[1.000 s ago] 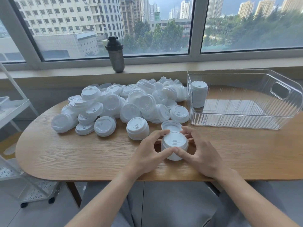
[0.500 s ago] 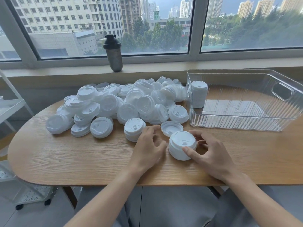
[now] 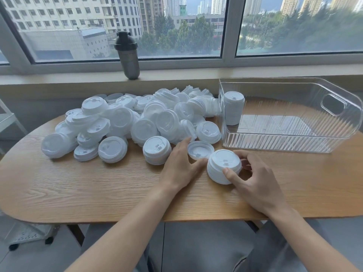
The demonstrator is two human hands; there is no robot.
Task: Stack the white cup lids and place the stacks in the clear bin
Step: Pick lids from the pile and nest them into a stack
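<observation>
A short stack of white lids (image 3: 224,165) stands on the wooden table near the front. My right hand (image 3: 255,183) grips it, thumb on its near side and fingers curled behind. My left hand (image 3: 179,167) lies just left of the stack with fingers extended, fingertips by an upturned single lid (image 3: 200,150). A large heap of loose white lids (image 3: 137,122) fills the table's back left. The clear bin (image 3: 290,142) sits at the right, with one tall lid stack (image 3: 233,110) upright in its left corner.
A small lid stack (image 3: 157,150) stands left of my left hand. A dark shaker bottle (image 3: 127,55) is on the window sill. A white rolling shelf (image 3: 25,232) is beside the table's left end. Bare tabletop (image 3: 78,189) lies along the front.
My left hand has let go of the short stack and moved left and back toward the upturned lid. My right hand has kept hold of the stack, now slightly further right.
</observation>
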